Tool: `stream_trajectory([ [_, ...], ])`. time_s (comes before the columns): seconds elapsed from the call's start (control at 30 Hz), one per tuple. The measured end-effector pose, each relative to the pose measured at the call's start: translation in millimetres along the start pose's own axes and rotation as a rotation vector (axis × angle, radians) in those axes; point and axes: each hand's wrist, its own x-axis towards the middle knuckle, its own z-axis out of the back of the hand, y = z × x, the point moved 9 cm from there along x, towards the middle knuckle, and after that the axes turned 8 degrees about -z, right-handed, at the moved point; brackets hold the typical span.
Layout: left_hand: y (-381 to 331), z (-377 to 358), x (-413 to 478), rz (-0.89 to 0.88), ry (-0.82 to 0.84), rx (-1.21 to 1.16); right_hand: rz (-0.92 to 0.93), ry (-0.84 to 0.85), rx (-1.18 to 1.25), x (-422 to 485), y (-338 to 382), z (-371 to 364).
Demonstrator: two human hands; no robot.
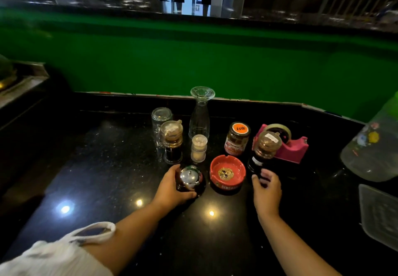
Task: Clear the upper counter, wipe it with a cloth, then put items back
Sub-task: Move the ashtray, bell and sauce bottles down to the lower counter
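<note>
Left hand grips shiny chrome-domed bell; right hand, fingers relaxed, holds nothing

A chrome-domed call bell stands upright on the glossy black stone counter — just beside a round red ashtray.

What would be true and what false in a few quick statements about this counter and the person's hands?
1. The left hand grips the chrome bell. True.
2. The ashtray is blue. False: it is red.
3. The tape dispenser is pink. True.
4. The glass carafe lies on its side. False: it stands upright.
</note>
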Motion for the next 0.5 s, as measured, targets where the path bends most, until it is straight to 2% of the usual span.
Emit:
stream_trajectory([
  [0.2, 10, 59, -54, -0.024, -0.002, -0.055, 0.191, 0.329, -0.051, -93, 31, -62],
  [0.5, 46, 247, -171, -0.067, -0.336, 0.006, 0.391, 0.832, -0.142, -249, 96, -236],
])
